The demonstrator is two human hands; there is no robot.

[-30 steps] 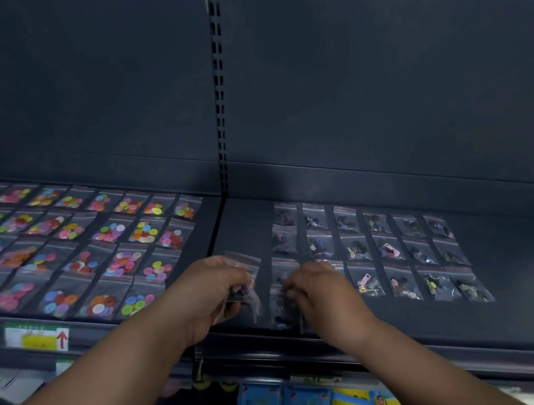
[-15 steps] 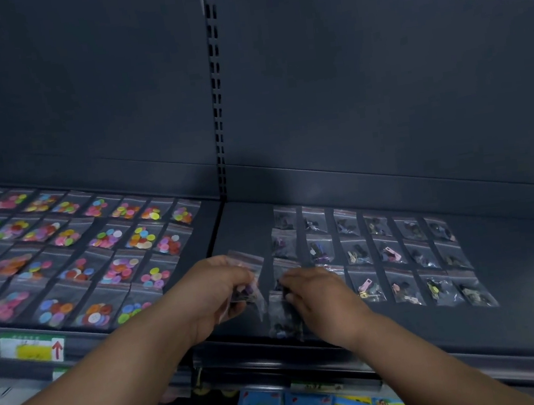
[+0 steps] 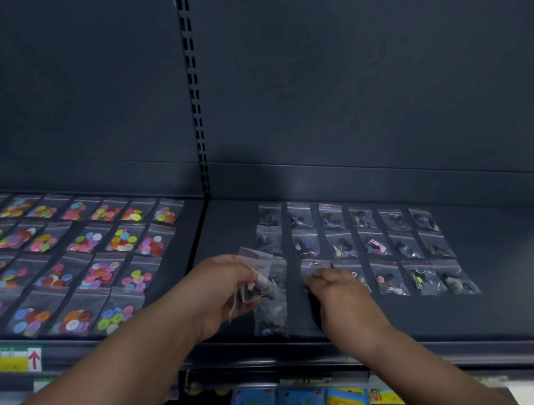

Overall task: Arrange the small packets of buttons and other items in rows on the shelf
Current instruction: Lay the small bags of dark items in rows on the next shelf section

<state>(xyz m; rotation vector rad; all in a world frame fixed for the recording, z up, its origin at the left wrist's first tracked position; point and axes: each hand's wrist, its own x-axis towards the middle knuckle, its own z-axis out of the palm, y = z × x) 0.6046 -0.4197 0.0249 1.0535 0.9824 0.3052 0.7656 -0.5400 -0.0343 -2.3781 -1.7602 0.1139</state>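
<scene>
Clear plastic button packets (image 3: 92,244) are lying in full rows across the left part of the shelf (image 3: 519,272), right up to its front edge, so that side is looking finished to me.

On the right part, the dark-item packets (image 3: 375,246) are sitting in a neat grid, six cols across, running from near the back edge toward the front. The col nearest the middle divider is reaching furthest toward the front edge.

Your left hand (image 3: 216,292) is gripping the spare packets (image 3: 254,271), a small bunch, w/ fingers and thumb curled round it, just beside the grid's left end.

Your right hand (image 3: 341,297) is resting its fingertips on one packet (image 3: 314,267) in the second col. Can't tell if it's pinching that packet or just pressing it flat.

Approx progress: you're well past halfway, I'd say. You're working on filling the front rows. What's remaining is the bunch you're holding, and bare shelf is showing along the front edge and toward the right end, so there's room for it.
</scene>
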